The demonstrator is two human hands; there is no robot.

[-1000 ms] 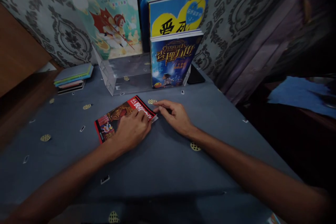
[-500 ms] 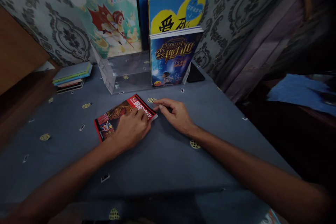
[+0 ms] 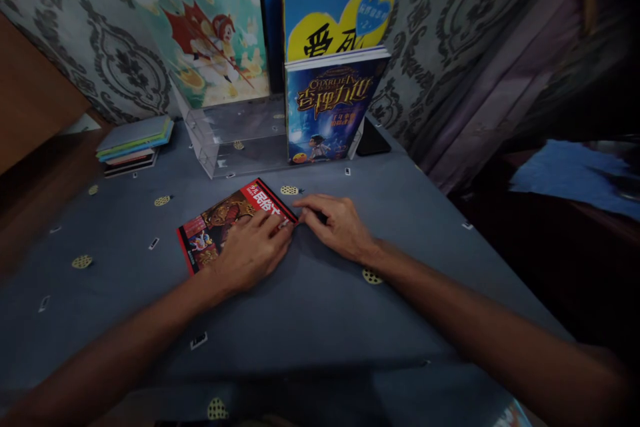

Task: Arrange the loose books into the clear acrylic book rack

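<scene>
A small red and black book with Chinese characters lies flat on the cloth-covered table, turned at a slant. My left hand rests over its lower right part, fingers laid out on the cover, hiding some of the title. At the book's right corner is my right hand, with thumb and forefinger closed at the edge of the pages. The remaining fingers of that hand are folded under and partly hidden.
Behind the book stands a clear acrylic rack. A dark blue book and a yellow-and-blue book stand upright in it, with a large green picture book behind. Left is a stack of thin books; right, a black phone-like slab.
The fingers of my left hand have flattened out and slid slightly right on the cover. My right thumb and forefinger have come in against the book's corner. The view has shifted slightly.
</scene>
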